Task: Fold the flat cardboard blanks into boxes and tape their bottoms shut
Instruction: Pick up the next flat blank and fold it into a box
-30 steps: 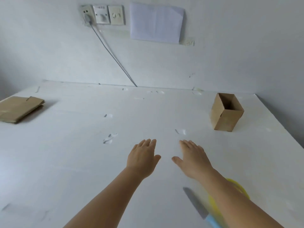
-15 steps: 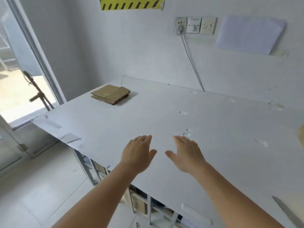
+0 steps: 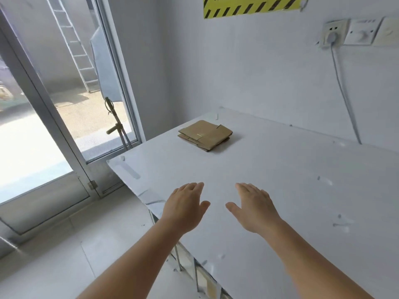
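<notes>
A white table [image 3: 280, 190] stood against the wall, a glass door [image 3: 64, 126] at nine o'clock. The blanks [image 3: 205, 134] lay stacked at twelve o'clock, well beyond both hands. Left hand [image 3: 185, 207] and right hand [image 3: 257, 209] hovered empty, fingers straight.

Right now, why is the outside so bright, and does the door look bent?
In the head view, daylight through the glass door washes the ground outside nearly white; its frame leans and curves, a wide-angle effect; the cardboard stack looks fairly sharp and casts a soft shadow on the table.
</notes>
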